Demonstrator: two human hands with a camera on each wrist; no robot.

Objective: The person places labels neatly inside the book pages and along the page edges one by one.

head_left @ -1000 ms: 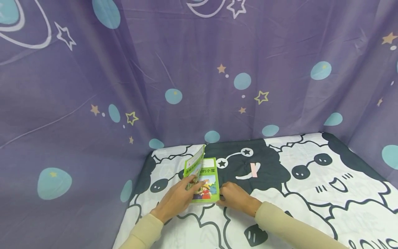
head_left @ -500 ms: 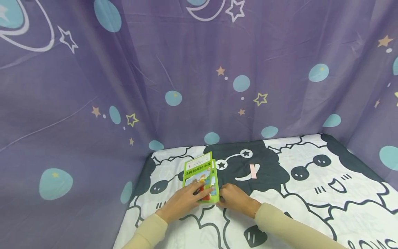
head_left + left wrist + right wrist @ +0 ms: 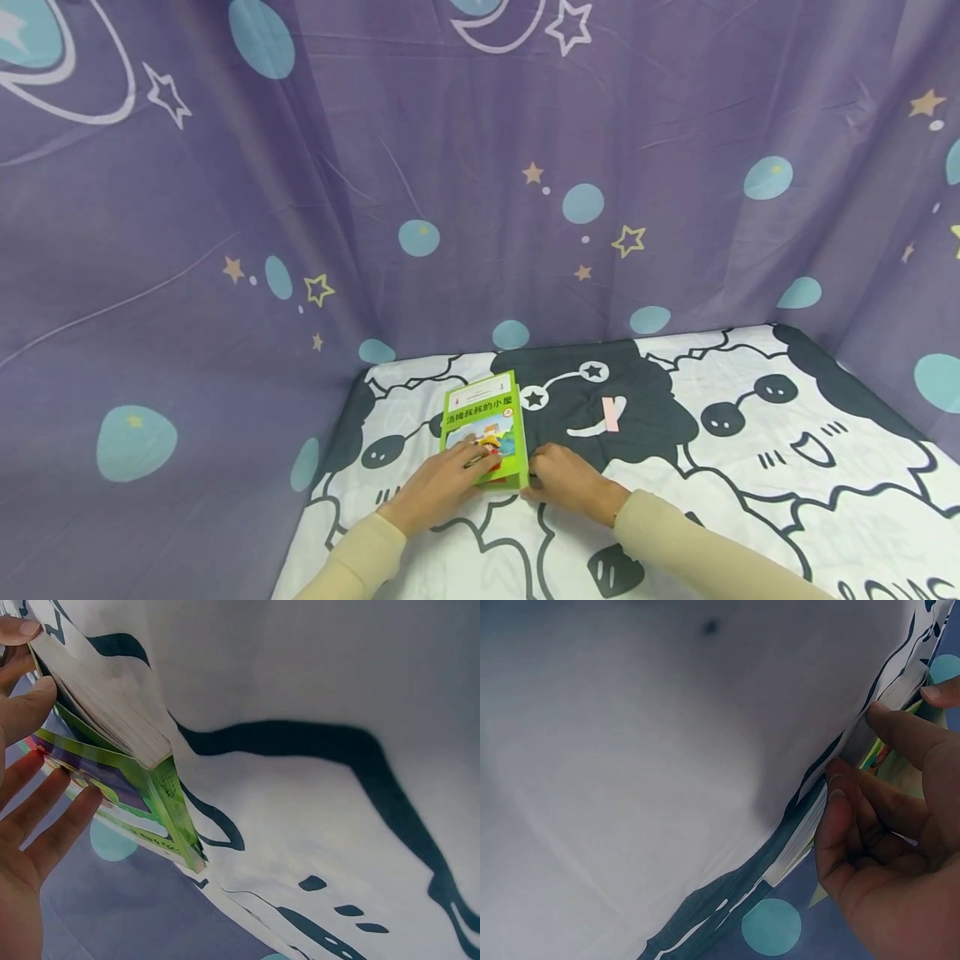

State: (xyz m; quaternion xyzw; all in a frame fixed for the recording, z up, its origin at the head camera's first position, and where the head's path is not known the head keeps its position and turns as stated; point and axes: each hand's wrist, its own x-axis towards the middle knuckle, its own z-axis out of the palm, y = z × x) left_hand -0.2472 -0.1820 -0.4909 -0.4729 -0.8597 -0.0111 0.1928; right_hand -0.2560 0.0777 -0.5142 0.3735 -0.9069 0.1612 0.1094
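Observation:
A green-bordered book (image 3: 480, 417) with a colourful picture and a dark title lies on the printed cloth. Its front cover slants up a little from the page block (image 3: 112, 705), leaving a narrow gap on the right. My left hand (image 3: 442, 482) rests on the lower cover, fingers spread across the picture; in the left wrist view these fingers (image 3: 56, 796) reach along the cover, with the thumb by the pages. At the lower right corner, my right hand (image 3: 566, 482) holds the book's edge. The right wrist view shows its curled fingers (image 3: 836, 814) and thumb against the page edges.
Black-and-white cartoon cloth (image 3: 750, 467) covers the surface beneath the book. A pink patch (image 3: 612, 413) lies on the cloth to the book's right. Purple curtain (image 3: 480, 167) with stars and blue spots hangs behind and at both sides.
The raised front cover has come down rightward over the page beneath, and the left hand has moved slightly right with it. The right hand has stayed at the lower right corner.

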